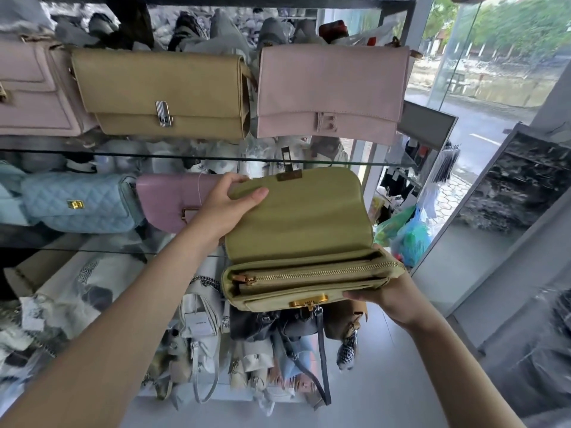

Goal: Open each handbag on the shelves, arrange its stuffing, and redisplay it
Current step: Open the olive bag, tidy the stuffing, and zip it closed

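- Handbag point(302, 242): olive, held in the air before the glass shelf's point(185, 156) front edge, flap up.
- Left hand point(228, 208): pinching the flap.
- Right hand point(383, 291): gripping the bag's body.
- Advice: keep flap back, unzip the zip point(318, 273), reach stuffing.

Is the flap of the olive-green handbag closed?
No: the left hand holds the flap lifted off the olive-green handbag, baring its zipped pocket.

Bright, even daylight; soft shadows.
Lit from glass wall point(494, 41) at right. Faint glare along glass shelf point(154, 156) edge. Strong wide-angle bending at borders. Blurred, smeared at corners; sharp at centre.
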